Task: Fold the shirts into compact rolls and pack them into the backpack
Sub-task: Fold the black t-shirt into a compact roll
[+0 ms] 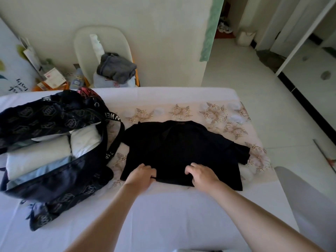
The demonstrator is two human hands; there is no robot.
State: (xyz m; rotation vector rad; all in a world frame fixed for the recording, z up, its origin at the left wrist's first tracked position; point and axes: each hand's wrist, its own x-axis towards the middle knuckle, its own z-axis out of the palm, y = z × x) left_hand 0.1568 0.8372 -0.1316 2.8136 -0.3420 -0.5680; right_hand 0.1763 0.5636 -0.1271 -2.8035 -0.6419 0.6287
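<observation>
A black shirt point(178, 148) lies flat on the bed, its collar away from me and its hem towards me. My left hand point(142, 174) grips the near hem left of centre, fingers curled over the folded edge. My right hand point(201, 174) grips the same hem right of centre. To the left lies the dark patterned backpack point(54, 113), unzipped wide. Inside it sit several rolled shirts, white point(38, 157) and pale blue point(41, 173).
The bed has a white sheet point(163, 215) and a floral cloth point(214, 113) under the shirt. Behind the bed, a white chair point(101, 42) holds a grey garment point(116, 69). Tiled floor opens to the right. A grey-white object point(305, 202) stands at the bed's right edge.
</observation>
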